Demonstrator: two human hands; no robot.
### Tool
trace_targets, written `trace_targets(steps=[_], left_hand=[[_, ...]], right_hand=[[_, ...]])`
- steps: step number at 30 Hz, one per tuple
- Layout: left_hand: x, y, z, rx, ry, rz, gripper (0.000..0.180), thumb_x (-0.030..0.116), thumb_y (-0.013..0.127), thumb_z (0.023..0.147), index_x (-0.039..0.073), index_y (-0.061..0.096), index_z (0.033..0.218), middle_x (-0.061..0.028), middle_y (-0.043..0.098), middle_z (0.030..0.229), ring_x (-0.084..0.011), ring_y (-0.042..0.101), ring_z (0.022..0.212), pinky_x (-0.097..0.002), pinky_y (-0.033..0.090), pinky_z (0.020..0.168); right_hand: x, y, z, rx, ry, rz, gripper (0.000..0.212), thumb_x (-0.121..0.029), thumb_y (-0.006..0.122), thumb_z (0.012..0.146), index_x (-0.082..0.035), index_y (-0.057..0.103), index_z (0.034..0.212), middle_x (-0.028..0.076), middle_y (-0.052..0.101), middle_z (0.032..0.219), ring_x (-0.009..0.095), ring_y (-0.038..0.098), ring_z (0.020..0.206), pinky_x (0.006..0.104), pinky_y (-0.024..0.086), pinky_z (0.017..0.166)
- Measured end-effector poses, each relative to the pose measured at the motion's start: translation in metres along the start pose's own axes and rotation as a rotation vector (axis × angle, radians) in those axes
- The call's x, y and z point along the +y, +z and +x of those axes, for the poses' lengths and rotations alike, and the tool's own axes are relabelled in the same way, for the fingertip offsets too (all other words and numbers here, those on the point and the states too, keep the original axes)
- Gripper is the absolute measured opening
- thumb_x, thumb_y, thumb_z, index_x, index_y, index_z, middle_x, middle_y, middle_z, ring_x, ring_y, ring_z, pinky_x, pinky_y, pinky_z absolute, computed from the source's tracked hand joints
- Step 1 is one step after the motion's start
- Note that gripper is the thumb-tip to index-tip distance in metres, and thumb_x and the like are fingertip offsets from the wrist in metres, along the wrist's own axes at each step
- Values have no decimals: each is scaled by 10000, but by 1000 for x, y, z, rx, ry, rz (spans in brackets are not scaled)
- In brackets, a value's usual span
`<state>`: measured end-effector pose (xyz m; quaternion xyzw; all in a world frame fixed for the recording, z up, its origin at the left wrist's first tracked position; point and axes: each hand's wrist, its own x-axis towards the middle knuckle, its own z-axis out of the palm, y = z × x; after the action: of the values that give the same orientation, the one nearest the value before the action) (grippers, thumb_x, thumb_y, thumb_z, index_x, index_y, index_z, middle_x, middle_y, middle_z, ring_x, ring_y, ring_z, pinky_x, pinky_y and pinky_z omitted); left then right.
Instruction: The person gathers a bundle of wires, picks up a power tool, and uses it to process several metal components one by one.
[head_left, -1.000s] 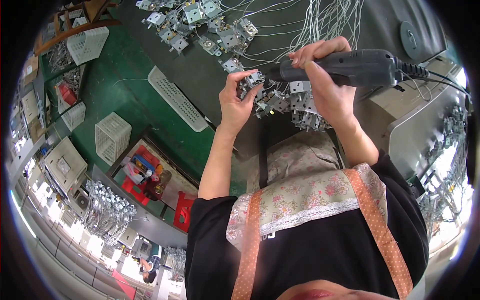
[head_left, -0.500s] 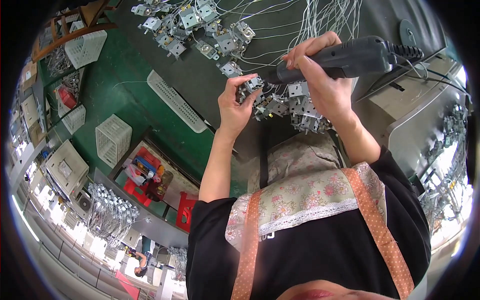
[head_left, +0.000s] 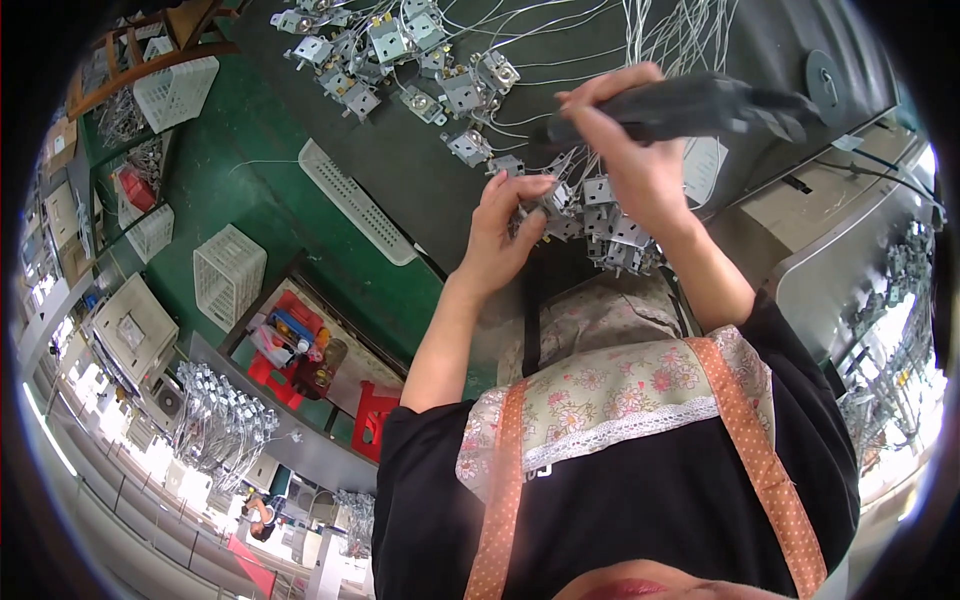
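Observation:
My right hand (head_left: 645, 165) is wrapped round a dark electric screwdriver (head_left: 675, 108), which is smeared by motion and points left above the table. My left hand (head_left: 503, 228) is at the left edge of a cluster of small metal socket-like parts (head_left: 612, 222) with wires. Its thumb and fingers are apart, curved beside the nearest parts, and I see nothing gripped between them. Just beyond that hand lies another metal part (head_left: 468, 147). Farther left is a loose group of similar metal parts (head_left: 390, 40), with thin white wires (head_left: 560, 55) trailing from them.
The dark tabletop (head_left: 750, 40) carries a bundle of white wires and a round grey disc (head_left: 825, 78) at far right. A cardboard box (head_left: 795, 220) stands right of my arm. White plastic crates (head_left: 228, 275) sit on the green floor at left. Another person (head_left: 262, 520) is far off.
My left hand has let go of the metal part it held and moved right and down to the cluster. The screwdriver has shifted slightly left, away from that part.

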<state>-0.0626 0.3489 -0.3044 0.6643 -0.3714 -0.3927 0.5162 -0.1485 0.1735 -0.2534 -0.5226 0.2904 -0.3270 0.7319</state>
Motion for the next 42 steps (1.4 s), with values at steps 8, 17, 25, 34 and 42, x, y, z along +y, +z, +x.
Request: trace_targets(steps=[8,17,25,34,42], left_hand=[[-3,-13,43,453,66,161,342,164,696,872,27,602,1171,-132,623,1124,-310,567,1094,-383,415,979],[-15,-16,65,323,91,-16,350,77,778,793,45,510,1016,-136,679,1013,-240,688,842,-323,528,731],[-8,10,35,276,-41,193,354,4,744,807,29,622,1139,-58,686,959,-101,634,838,-257,511,748],[-6,10,34,258,66,239,309,4,743,793,35,639,1083,-82,680,941,-151,650,809,-275,511,735],[-3,6,32,210,113,245,323,-10,704,789,50,606,1091,-135,655,996,-332,656,891,-373,524,752]], right_hand=[[20,-7,-25,-144,107,-272,207,-35,741,761,-43,570,879,11,615,781,90,589,717,250,484,651],[14,-10,-33,-98,118,-228,235,-21,732,776,-41,545,917,25,621,817,93,586,743,261,489,683],[-17,-13,-20,-61,-214,51,292,71,659,798,-25,454,981,107,619,903,200,626,911,395,494,940],[-13,-10,-17,-136,-165,-44,298,61,681,789,-17,459,972,117,627,913,198,624,935,351,511,866],[-17,-13,-21,-146,-221,17,287,71,650,799,-16,446,981,127,627,898,201,622,905,391,506,901]])
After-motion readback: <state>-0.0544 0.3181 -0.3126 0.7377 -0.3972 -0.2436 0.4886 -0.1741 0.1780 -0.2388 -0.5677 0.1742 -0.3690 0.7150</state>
